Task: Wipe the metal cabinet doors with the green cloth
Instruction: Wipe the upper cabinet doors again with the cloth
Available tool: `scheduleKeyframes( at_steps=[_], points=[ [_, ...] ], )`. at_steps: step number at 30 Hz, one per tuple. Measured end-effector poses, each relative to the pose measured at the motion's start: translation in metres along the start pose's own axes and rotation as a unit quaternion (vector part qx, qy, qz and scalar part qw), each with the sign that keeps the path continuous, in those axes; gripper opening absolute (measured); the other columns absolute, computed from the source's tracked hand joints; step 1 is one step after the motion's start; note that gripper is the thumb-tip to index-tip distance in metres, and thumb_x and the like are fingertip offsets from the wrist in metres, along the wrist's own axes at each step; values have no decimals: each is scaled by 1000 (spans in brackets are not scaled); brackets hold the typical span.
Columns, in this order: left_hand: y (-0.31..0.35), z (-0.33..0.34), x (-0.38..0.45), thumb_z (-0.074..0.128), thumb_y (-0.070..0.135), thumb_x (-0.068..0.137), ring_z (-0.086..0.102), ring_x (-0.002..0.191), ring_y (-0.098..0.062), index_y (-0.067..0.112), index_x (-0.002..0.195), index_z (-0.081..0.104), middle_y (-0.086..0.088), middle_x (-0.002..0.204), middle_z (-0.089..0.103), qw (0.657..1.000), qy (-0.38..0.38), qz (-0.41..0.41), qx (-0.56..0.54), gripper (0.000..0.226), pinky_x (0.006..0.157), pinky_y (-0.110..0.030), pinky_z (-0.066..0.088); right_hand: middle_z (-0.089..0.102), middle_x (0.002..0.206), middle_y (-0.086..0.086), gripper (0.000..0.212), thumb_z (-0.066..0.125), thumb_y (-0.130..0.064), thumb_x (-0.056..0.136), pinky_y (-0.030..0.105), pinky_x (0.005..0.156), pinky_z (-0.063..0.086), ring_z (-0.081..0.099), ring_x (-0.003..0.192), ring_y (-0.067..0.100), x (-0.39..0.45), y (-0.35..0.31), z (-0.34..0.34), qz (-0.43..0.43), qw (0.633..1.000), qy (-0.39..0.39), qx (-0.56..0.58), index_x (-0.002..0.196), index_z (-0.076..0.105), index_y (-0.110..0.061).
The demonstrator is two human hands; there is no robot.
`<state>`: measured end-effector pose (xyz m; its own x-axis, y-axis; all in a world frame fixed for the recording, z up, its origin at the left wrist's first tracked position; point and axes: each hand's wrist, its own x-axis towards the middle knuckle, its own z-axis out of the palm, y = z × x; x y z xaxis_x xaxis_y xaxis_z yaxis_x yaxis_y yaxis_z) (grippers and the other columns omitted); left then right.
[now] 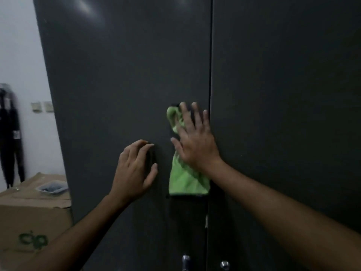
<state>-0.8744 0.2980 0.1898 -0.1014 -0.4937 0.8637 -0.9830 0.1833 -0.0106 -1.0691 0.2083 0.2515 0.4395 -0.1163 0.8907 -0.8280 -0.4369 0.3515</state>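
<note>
— Head view: where was the green cloth [185, 178]?
— Pinned flat against the left cabinet door [121, 75], beside the seam, under the right hand [195, 141], fingers spread straight.
— The left hand [134, 169]?
— Loosely open, holding nothing, fingertips on the door.

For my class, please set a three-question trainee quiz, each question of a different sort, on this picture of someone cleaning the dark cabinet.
1. True or false: the right hand presses the green cloth flat against the left cabinet door.
2. Multiple choice: the left hand is A) holding the cloth, B) resting bare on the left door, C) turning a door knob.
3. Fill in: the cardboard box stands to the ___ of the cabinet.

Key
1. True; the fingers are spread straight over the cloth, beside the seam between the doors.
2. B.
3. Left.
</note>
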Motion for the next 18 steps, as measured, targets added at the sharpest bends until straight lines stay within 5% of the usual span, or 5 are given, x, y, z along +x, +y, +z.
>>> scheduleKeyframes(
  at_steps=[2, 4, 11, 13, 18],
  points=[
    [-16, -16, 13, 52, 43, 89, 43, 128, -28, 11, 137, 52, -10, 140, 45, 1000, -9, -10, 3, 57, 108, -38, 34, 20, 163, 16, 56, 49, -35, 99, 66, 117, 15, 15, 150, 42, -6, 16, 1, -114, 993, -5, -30, 150, 40, -17],
    [-30, -28, 25, 52, 44, 89, 42, 129, -28, 11, 138, 51, -10, 141, 43, 1000, -18, -18, 3, 59, 109, -39, 35, 23, 162, 16, 57, 51, -27, 95, 69, 115, 15, 18, 149, 43, 4, 55, -12, -97, 994, 5, -53, 151, 38, -19],
    [-44, -58, 85, 51, 47, 90, 40, 130, -29, 10, 141, 47, -12, 144, 40, 1000, 7, -15, -2, 63, 111, -37, 29, 6, 162, 26, 71, 30, -47, 99, 62, 119, 7, 4, 149, 48, 125, 143, -80, 369, 926, 74, -32, 154, 25, -3],
    [-43, -62, 97, 48, 47, 94, 41, 129, -28, 9, 141, 47, -11, 143, 42, 999, 26, -21, -19, 61, 111, -37, 29, 7, 162, 27, 79, 34, -54, 96, 60, 120, 6, 5, 148, 49, 134, 86, -60, 315, 947, 62, -28, 155, 23, -4],
    [-52, -65, 113, 45, 44, 95, 41, 131, -30, 6, 140, 49, -14, 144, 44, 998, 55, 13, -17, 59, 112, -39, 28, 15, 164, 17, 59, 40, -40, 101, 62, 120, 10, 8, 151, 42, 93, -11, -7, -112, 993, -23, -25, 155, 32, -15]
  ],
)
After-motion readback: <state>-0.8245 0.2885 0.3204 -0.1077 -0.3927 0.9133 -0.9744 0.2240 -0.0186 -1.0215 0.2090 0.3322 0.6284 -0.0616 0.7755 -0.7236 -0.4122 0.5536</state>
